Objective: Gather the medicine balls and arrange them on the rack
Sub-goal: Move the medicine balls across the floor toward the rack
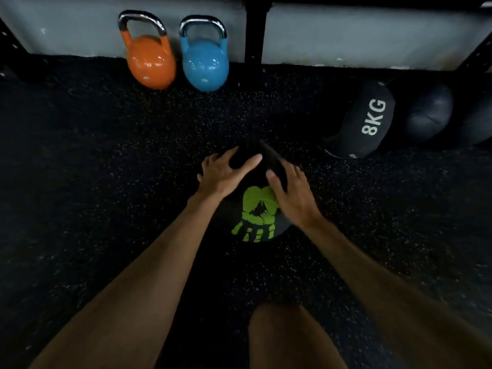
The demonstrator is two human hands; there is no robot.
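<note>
A black medicine ball with a green handprint logo rests on the dark speckled floor in the middle of the view. My left hand lies spread on its upper left side. My right hand presses on its upper right side, partly covering the logo. Both hands touch the ball with fingers apart, one on each side. A second black medicine ball marked 8KG sits at the right, and another dark ball lies behind it.
An orange kettlebell and a blue kettlebell stand against the grey back wall. A black upright rack post rises behind them. My knee shows at the bottom.
</note>
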